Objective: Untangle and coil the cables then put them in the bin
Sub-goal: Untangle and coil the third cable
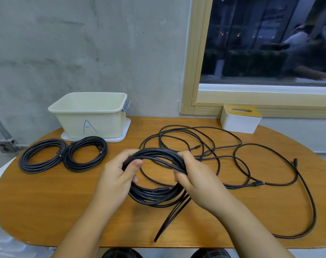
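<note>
A half-wound coil of black cable (154, 196) hangs between my hands above the middle of the wooden table (65, 211). My left hand (119, 175) grips the coil's left side, thumb over the strands. My right hand (192, 174) grips its right side. The rest of this cable (223, 157) lies in loose tangled loops to the right, one long strand (307, 198) curving to the front edge. Two finished black coils (43, 155) (85, 153) lie side by side at the left. Behind them stands the cream bin (89, 107) marked A, with nothing seen in it.
The bin sits on a white lid (127, 129) against the concrete wall. A white tissue box with a wooden top (240, 118) stands at the back right under a window. Two strands hang off the front edge near my knees.
</note>
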Motion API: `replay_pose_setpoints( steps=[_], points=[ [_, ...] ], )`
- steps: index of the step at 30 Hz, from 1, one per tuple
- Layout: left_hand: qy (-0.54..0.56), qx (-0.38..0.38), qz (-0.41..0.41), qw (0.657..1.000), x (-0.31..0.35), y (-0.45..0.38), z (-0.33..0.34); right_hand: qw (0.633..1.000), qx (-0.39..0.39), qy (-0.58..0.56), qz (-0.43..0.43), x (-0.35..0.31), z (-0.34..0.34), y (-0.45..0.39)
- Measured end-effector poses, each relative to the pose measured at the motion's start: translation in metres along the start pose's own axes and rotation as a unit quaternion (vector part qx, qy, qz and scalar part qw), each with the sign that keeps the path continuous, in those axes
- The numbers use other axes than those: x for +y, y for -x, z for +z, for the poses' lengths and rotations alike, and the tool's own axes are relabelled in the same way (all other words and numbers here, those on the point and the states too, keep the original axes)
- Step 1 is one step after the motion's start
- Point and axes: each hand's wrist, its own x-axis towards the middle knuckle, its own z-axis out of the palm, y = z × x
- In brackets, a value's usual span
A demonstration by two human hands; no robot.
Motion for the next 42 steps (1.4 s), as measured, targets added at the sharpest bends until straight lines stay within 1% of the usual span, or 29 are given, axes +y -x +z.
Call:
replay_pose_setpoints(
  steps=[3,4,6,8,9,10,12,14,18,21,24,29,32,34,36,38,40,41,42],
  points=[
    [-0.033,-0.087,-0.006,0.996,0.003,-0.002,-0.004,0.998,-0.026,0.062,-0.006,0.0,0.0,-0.003],
    [-0.063,-0.122,-0.001,0.991,0.006,-0.002,-0.003,0.995,-0.035,0.096,-0.018,-0.002,0.0,-0.004],
    [-0.179,-0.184,0.034,0.966,0.011,-0.004,0.003,0.983,-0.044,0.168,-0.054,-0.005,0.004,-0.006],
    [-0.285,-0.217,0.069,0.931,0.013,-0.003,0.01,0.975,-0.047,0.2,-0.078,-0.007,0.007,-0.007],
    [-0.304,-0.212,0.078,0.925,0.012,-0.003,0.012,0.977,-0.043,0.195,-0.081,-0.006,0.008,-0.007],
    [-0.298,-0.201,0.087,0.929,0.01,-0.001,0.012,0.981,-0.033,0.175,-0.081,-0.005,0.009,-0.007],
    [-0.26,-0.172,0.114,0.943,0.004,0.001,0.012,0.989,-0.01,0.122,-0.084,-0.003,0.009,-0.005],
    [-0.242,-0.126,0.132,0.953,-0.001,0.003,0.011,0.992,0.011,0.094,-0.082,-0.002,0.008,-0.003],
    [-0.198,-0.028,0.136,0.97,-0.003,0.004,0.009,0.998,0.028,0.043,-0.04,0.004,0.004,-0.002],
    [-0.139,0.019,0.129,0.982,0.003,0.006,0.01,0.999,0.027,0.011,-0.023,0.006,0.007,-0.002],
    [-0.086,0.041,0.111,0.989,0.007,0.007,0.01,0.999,0.026,-0.025,-0.014,0.007,0.012,-0.001],
    [-0.037,0.042,0.065,0.996,0.008,0.012,0.012,0.999,0.011,-0.036,-0.013,0.008,0.011,0.0],
    [-0.03,0.004,0.031,0.999,0.008,0.011,0.01,1.0,0.004,0.017,-0.007,0.007,0.011,-0.001],
    [-0.065,-0.037,0.027,0.997,0.006,0.009,0.005,0.999,-0.007,0.05,-0.005,0.005,0.008,-0.002],
    [-0.126,-0.084,0.032,0.988,0.005,0.006,-0.001,0.995,-0.022,0.1,-0.02,0.003,0.004,-0.003],
    [-0.221,-0.145,0.061,0.962,0.005,0.004,-0.001,0.984,-0.023,0.168,-0.059,0.002,0.006,-0.005],
    [-0.314,-0.195,0.095,0.925,0.009,0.006,0.005,0.966,0.017,0.228,-0.118,0.003,0.014,-0.008],
    [-0.336,-0.205,0.098,0.914,0.011,0.007,0.009,0.961,0.041,0.238,-0.136,0.003,0.019,-0.009],
    [-0.333,-0.205,0.088,0.916,0.012,0.008,0.013,0.961,0.06,0.226,-0.147,0.003,0.021,-0.008]
  ],
)
